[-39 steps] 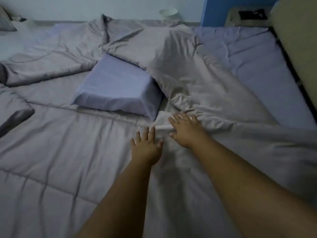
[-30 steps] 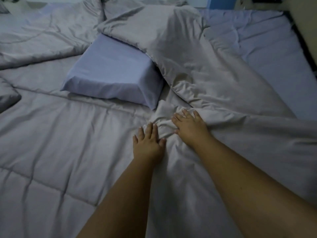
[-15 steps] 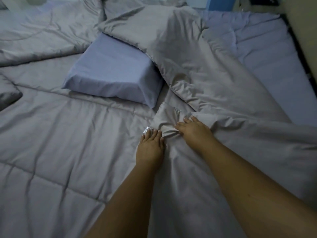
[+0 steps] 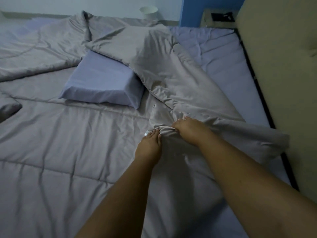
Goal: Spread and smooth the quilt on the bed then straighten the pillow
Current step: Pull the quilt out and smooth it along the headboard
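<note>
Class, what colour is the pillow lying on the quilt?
Plain pale lavender-blue pillow, seen best in the head view.

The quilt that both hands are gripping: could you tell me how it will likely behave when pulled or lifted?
The quilt is probably floppy: it bunches where the left hand and right hand pinch it. Its puffy folds suggest some bulk, so it may drag. The pillow resting on it would likely shift too.

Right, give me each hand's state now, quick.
Left hand: fingers curled, closed on a bunched fold of the quilt.
Right hand: closed on the same fold.
</note>
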### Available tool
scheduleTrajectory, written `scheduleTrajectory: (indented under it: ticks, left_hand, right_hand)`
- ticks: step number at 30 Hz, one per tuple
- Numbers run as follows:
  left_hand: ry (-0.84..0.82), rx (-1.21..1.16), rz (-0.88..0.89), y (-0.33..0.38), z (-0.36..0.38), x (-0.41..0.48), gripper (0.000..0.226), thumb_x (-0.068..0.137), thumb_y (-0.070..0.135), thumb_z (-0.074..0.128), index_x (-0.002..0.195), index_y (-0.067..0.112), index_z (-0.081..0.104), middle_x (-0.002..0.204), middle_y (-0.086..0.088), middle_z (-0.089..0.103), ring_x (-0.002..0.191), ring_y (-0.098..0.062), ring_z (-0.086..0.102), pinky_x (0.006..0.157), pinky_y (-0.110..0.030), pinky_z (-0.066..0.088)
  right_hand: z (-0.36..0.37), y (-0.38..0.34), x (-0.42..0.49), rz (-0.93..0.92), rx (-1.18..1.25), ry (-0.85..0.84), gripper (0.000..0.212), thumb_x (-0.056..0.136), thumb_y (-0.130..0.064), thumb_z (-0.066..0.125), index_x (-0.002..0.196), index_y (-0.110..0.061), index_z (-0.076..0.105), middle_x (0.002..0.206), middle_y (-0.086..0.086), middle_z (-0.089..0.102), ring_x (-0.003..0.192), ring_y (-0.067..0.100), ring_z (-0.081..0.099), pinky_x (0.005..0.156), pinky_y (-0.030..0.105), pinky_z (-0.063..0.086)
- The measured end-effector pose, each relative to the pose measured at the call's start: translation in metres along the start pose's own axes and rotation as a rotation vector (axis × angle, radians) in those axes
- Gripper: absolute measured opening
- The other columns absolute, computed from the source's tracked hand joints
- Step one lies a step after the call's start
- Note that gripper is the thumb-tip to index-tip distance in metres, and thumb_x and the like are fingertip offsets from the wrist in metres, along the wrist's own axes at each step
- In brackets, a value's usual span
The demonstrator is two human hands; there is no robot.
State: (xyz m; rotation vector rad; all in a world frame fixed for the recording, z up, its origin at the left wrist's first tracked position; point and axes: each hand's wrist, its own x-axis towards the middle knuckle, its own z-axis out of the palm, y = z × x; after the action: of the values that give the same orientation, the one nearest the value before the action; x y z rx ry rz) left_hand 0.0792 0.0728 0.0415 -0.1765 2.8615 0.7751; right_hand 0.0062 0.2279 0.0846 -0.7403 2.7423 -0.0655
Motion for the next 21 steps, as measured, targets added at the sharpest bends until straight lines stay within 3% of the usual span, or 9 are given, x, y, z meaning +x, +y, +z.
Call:
scheduleTrajectory:
  ticks: [8, 12, 15, 21]
  left_hand:
    - [-0.039, -0.048, -0.009, 0.061, -0.009, -0.079, 0.044, 0.103, 0.033, 0.024, 0.139, 0.020, 0.045, 0.134, -0.014, 0.057, 0.120, -0.031, 0.053, 0.100, -0.034, 0.039]
    - [-0.028, -0.089, -0.037, 0.106, -0.012, -0.129, 0.044, 0.103, 0.034, 0.025, 0.132, 0.016, 0.053, 0.125, -0.017, 0.062, 0.112, -0.032, 0.057, 0.094, -0.034, 0.042]
    - [-0.044, -0.122, -0.052, 0.138, -0.011, -0.164, 0.046, 0.103, 0.036, 0.025, 0.125, 0.014, 0.058, 0.120, -0.018, 0.064, 0.108, -0.033, 0.058, 0.089, -0.034, 0.043]
    - [-0.141, -0.110, -0.059, 0.197, -0.002, -0.234, 0.046, 0.103, 0.035, 0.027, 0.121, 0.008, 0.060, 0.125, -0.020, 0.061, 0.114, -0.034, 0.055, 0.088, -0.031, 0.040]
  right_hand:
    - [-0.039, 0.010, -0.088, 0.011, -0.050, -0.068, 0.033, 0.095, -0.023, 0.039, 0.124, -0.025, 0.055, 0.133, 0.016, 0.052, 0.117, 0.033, 0.051, 0.095, 0.040, 0.043]
    - [-0.064, 0.020, -0.148, -0.023, -0.094, -0.129, 0.035, 0.096, -0.024, 0.038, 0.128, -0.026, 0.053, 0.137, 0.014, 0.049, 0.119, 0.032, 0.050, 0.096, 0.039, 0.041]
    - [-0.083, 0.027, -0.197, -0.040, -0.140, -0.159, 0.030, 0.095, -0.023, 0.041, 0.119, -0.022, 0.057, 0.131, 0.015, 0.051, 0.113, 0.032, 0.052, 0.090, 0.036, 0.041]
    - [-0.102, 0.040, -0.289, 0.007, -0.142, -0.202, 0.033, 0.094, -0.020, 0.042, 0.125, -0.018, 0.053, 0.133, 0.016, 0.050, 0.114, 0.033, 0.051, 0.094, 0.036, 0.037]
